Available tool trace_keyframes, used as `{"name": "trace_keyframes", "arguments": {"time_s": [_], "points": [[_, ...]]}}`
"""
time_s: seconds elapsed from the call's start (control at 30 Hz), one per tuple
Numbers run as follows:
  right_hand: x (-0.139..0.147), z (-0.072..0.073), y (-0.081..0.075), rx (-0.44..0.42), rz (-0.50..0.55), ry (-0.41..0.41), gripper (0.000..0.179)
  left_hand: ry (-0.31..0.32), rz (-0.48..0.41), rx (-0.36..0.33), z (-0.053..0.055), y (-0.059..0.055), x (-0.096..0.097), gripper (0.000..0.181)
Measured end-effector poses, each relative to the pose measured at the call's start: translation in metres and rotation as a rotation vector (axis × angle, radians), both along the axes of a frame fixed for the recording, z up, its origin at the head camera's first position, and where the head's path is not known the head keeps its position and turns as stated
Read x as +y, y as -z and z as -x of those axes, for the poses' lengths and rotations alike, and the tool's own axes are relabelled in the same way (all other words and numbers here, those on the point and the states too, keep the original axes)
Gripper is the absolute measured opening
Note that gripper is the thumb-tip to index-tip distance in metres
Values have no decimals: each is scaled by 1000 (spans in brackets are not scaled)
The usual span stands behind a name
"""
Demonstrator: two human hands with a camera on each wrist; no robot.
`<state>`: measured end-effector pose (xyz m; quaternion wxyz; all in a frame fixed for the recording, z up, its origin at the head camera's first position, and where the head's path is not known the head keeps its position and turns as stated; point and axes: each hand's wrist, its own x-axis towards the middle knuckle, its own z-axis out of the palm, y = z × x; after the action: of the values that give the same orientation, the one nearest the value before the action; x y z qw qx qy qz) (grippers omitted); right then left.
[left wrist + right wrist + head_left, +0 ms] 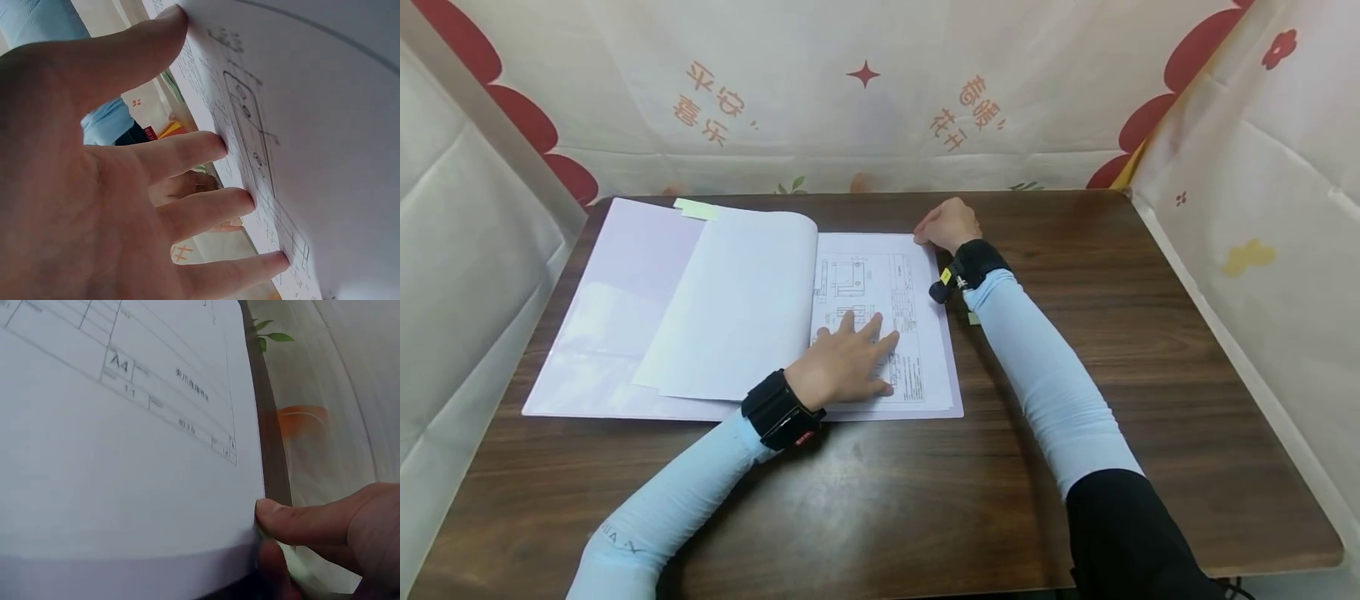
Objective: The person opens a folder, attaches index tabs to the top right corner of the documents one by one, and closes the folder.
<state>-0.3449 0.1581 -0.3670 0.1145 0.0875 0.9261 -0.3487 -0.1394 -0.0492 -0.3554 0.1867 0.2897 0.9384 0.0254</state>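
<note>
An open document folder with a pale lilac cover (617,275) lies on the table, its turned white pages (745,292) to the left. On the right, a printed technical drawing (913,333) is exposed. My left hand (846,367) rests on this sheet with its fingers spread; in the left wrist view the fingertips (240,201) touch the paper. At the sheet's upper right corner, my right hand (951,225) pinches the page edge between thumb and finger. A green sticky strip (303,575) shows between them in the right wrist view; how it is attached is hidden.
Another green sticky tab (696,208) sticks out from the top of the turned pages. A small green piece (973,318) shows beside the right wrist. Printed white curtains (865,117) enclose the brown wooden table (887,508) at the back and sides.
</note>
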Motion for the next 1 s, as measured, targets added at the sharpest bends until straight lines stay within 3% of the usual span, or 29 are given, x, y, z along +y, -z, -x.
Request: {"name": "trace_keyframes", "arguments": {"time_s": [0.13, 0.37, 0.5, 0.7, 1.0], "points": [[4, 8, -1, -59, -150, -17, 35, -2, -5, 3, 0, 1, 0, 82], [-1, -1, -16, -89, -299, -22, 62, 2, -5, 19, 1, 3, 1, 82], [1, -4, -18, -91, -254, -34, 62, -3, -1, 26, 1, 3, 1, 82], [9, -2, -15, -101, -169, -49, 48, -2, -10, 27, 1, 2, 0, 82], [17, -3, -9, -50, -78, -61, 31, 0, -16, 23, 2, 3, 0, 83]]}}
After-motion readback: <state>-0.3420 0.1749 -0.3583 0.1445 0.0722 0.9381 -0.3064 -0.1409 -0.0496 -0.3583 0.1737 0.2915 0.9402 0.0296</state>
